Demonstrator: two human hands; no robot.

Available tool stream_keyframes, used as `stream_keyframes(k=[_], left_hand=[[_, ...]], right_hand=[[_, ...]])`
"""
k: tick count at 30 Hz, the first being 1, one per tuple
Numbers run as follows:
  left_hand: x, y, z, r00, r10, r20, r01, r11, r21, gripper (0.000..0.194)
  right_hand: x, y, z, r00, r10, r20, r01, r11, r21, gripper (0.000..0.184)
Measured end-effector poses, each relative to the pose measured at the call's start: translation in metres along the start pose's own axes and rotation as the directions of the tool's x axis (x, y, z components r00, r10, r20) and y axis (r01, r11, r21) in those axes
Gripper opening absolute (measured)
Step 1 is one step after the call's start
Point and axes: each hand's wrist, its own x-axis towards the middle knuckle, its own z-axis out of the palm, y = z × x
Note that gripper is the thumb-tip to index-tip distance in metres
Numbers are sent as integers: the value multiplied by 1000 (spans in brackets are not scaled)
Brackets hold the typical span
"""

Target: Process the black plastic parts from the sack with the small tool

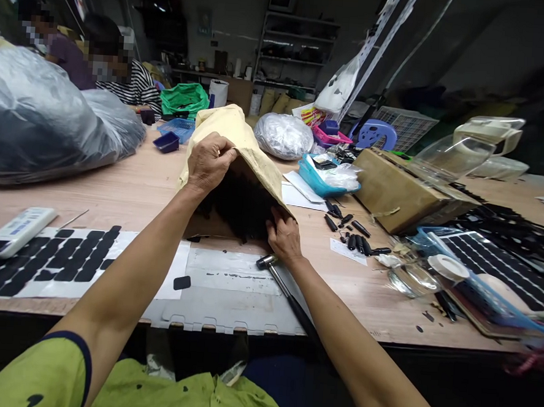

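Observation:
A large tan paper bag (230,130) lies on the wooden table (130,188) with its dark mouth facing me. My left hand (209,161) grips the bag's upper edge and holds it up. My right hand (285,235) rests at the lower right rim of the mouth, fingers curled on the edge; what they hold inside is hidden. A small hammer (285,290) with a black handle lies just below the right hand on a grey metal plate (230,287).
A white sheet of black pads (51,260) and a white remote (15,231) lie at left. Grey plastic sacks (38,115) and two seated people are at far left. A cardboard box (399,190), small black parts (351,230), a blue tray (322,176) and dark panels (494,260) crowd the right.

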Motion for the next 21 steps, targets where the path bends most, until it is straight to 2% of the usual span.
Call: stream_keyframes(k=[5, 8, 11, 15, 21], left_hand=[[-2, 0, -5, 999, -30, 36, 30, 1000, 1, 14], [-9, 0, -4, 997, -53, 52, 53, 999, -4, 14], [-14, 0, -3, 994, -96, 56, 95, 995, 17, 15], [-10, 2, -5, 989, -137, 49, 133, 988, 75, 15], [16, 5, -12, 990, -134, 34, 129, 985, 114, 17]], right_hand=[[-21, 20, -24, 989, -145, 12, 139, 966, 218, 45], [-41, 31, -43, 983, -180, 45, 171, 973, 154, 42], [-60, 37, -54, 980, -126, 156, 122, 992, 33, 39], [-69, 33, -52, 963, -47, 267, 52, 999, -9, 39], [-47, 18, -37, 938, 7, 346, -10, 1000, 7, 29]])
